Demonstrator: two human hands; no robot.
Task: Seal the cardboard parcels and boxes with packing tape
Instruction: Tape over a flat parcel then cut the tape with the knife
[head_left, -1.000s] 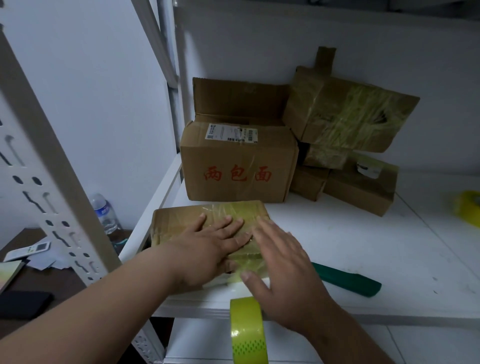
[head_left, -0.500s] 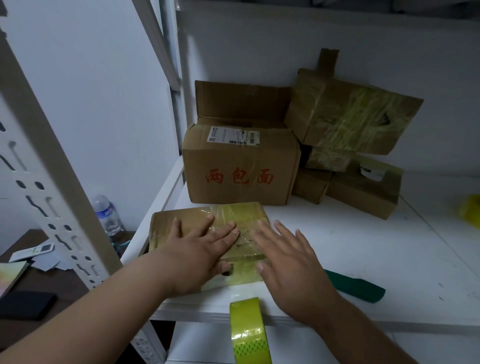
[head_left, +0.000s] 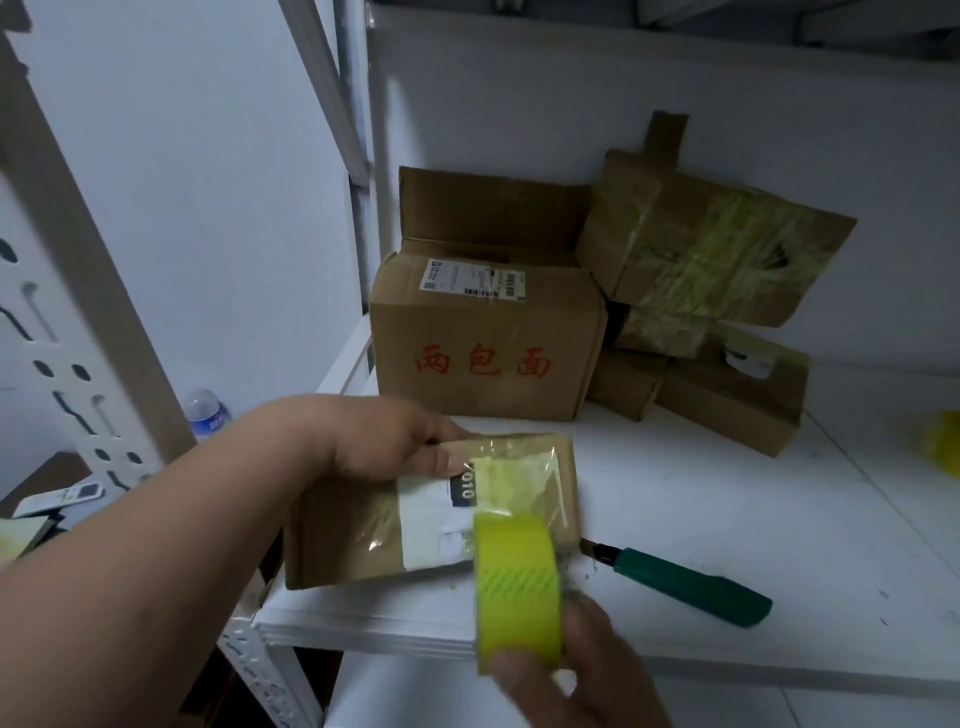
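Note:
A flat cardboard parcel (head_left: 358, 530) with a white label and yellowish tape stands tilted up on its near edge at the shelf's front left. My left hand (head_left: 395, 441) grips its top edge, thumb on the facing side. My right hand (head_left: 576, 670) holds a roll of yellow-green packing tape (head_left: 519, 587) upright in front of the parcel's right part, fingers curled around the roll.
A green-handled utility knife (head_left: 691, 590) lies on the white shelf (head_left: 727, 509) right of the parcel. Behind stand a box with red characters (head_left: 488, 358) and several taped parcels (head_left: 711, 260). Another yellow roll (head_left: 945, 447) sits far right. A slotted rack post (head_left: 67, 322) and water bottle (head_left: 208, 413) stand left.
The parcel lay flat under both pressing hands; now my left hand has tipped it up, showing its labelled side. My right hand has left the parcel and picked up the tape roll.

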